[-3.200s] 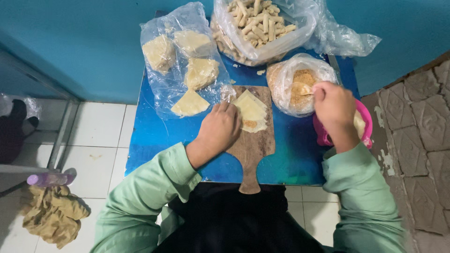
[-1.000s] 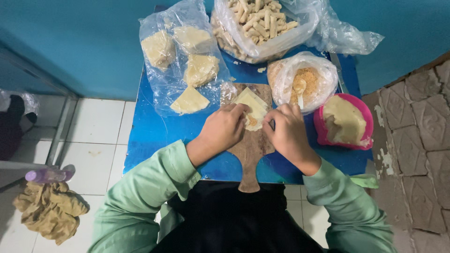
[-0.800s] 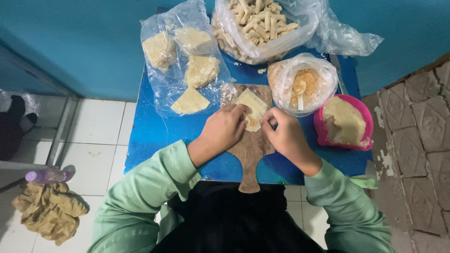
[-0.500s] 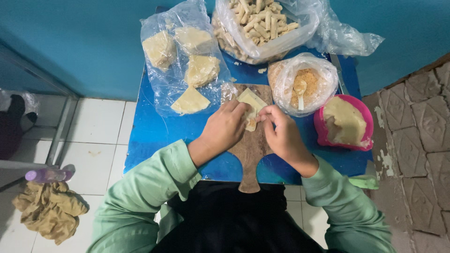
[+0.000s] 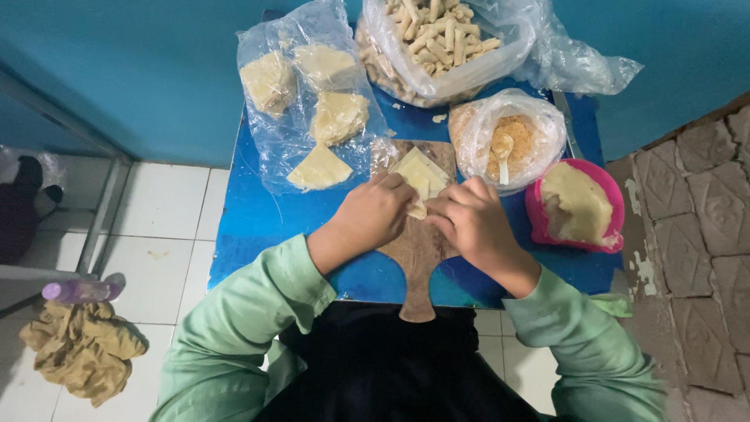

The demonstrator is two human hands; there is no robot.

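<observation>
The blue table (image 5: 258, 227) stands against a blue wall and carries all the working materials within arm's reach. At its far edge, a large clear bag of finished rolls (image 5: 437, 39) lies open at the top. To the left, a flat plastic sheet holds folded pale wrappers (image 5: 312, 101), spread apart, probably so that each lifts off singly. A bag-lined bowl of brown crumbs (image 5: 512, 141) with a small spoon in it sits to the right, and a pink bowl of pale filling (image 5: 578, 207) is just beside it. The wooden board (image 5: 418, 250) lies at the centre, handle toward the person, giving a firm surface. On it rests one pale wrapper (image 5: 418, 170), partly covered by the fingers. The left hand (image 5: 375, 215) and right hand (image 5: 473, 223) meet over its near edge, fingers curled and pinching the wrapper from both sides. Neither hand is spread open.
</observation>
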